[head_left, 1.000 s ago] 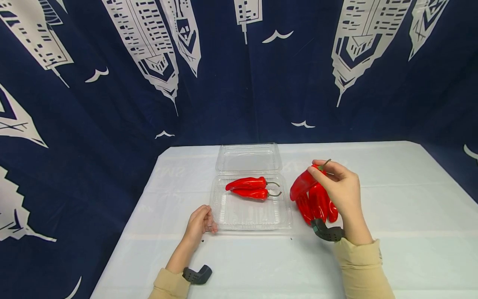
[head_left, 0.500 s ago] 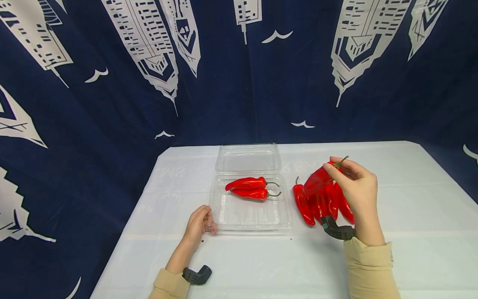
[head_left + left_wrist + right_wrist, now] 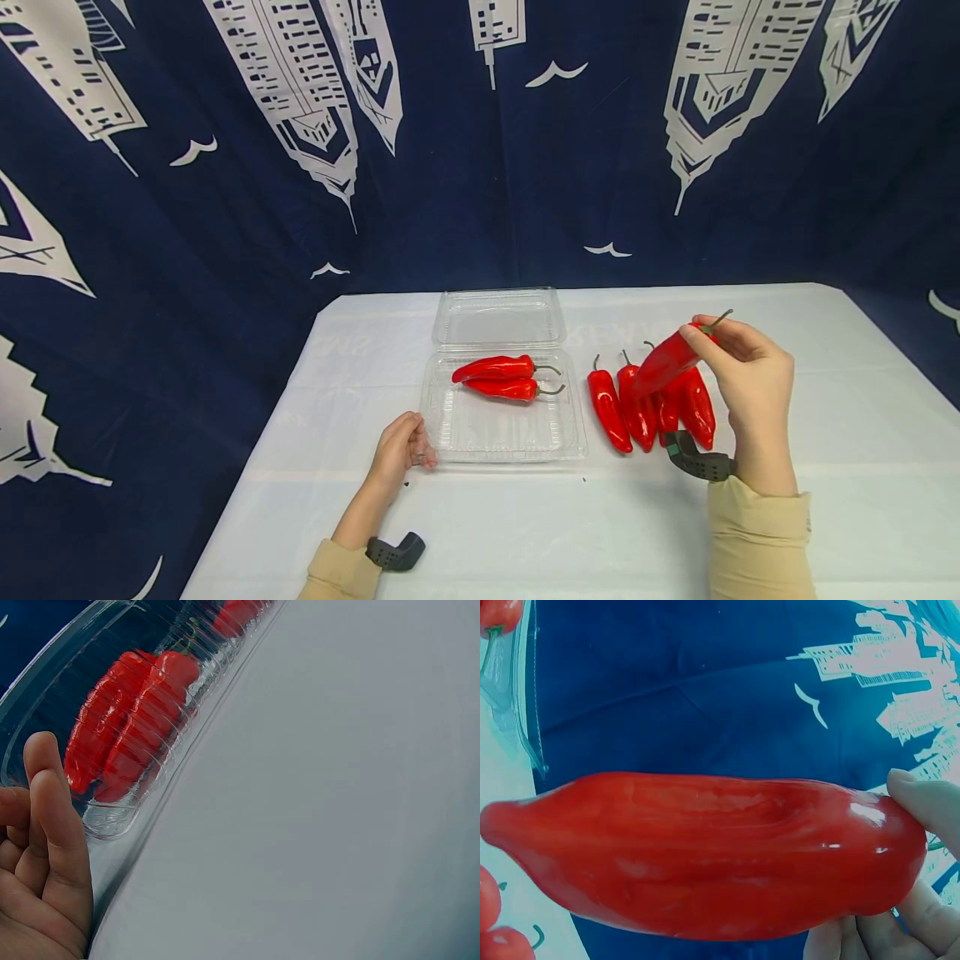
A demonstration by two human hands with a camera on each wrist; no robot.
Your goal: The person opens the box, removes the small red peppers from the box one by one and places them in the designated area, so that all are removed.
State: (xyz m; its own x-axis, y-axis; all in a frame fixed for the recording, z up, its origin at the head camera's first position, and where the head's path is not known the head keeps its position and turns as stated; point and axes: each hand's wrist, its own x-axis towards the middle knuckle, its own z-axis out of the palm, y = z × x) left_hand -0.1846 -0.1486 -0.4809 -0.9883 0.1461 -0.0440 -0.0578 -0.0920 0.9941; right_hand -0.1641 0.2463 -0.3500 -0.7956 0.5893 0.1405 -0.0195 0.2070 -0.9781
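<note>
My right hand [image 3: 757, 379] pinches a red chili pepper [image 3: 667, 362] near its stem, with thumb and fingers at the stem end. It is raised over several red peppers [image 3: 609, 412] lying side by side on the table, partly hiding them. Across the right wrist view, the held pepper [image 3: 705, 855] stretches with its tip to the left. A clear plastic clamshell container [image 3: 510, 456] lies unfolded at the centre. Two peppers [image 3: 495, 367] rest in its base, stems to the right. My left hand [image 3: 401, 446] grips the container's front left corner; its fingers [image 3: 64, 825] show beside the ribbed wall.
The container's lid [image 3: 498, 317] is folded back toward the far table edge. White cloth covers the table [image 3: 465, 533]. Behind hangs a dark blue curtain [image 3: 465, 192] with white building prints. Each wrist wears a black band [image 3: 697, 457].
My right hand has moved right with the pepper, away from the container, uncovering more of the row on the table. My left hand and the container have stayed in place.
</note>
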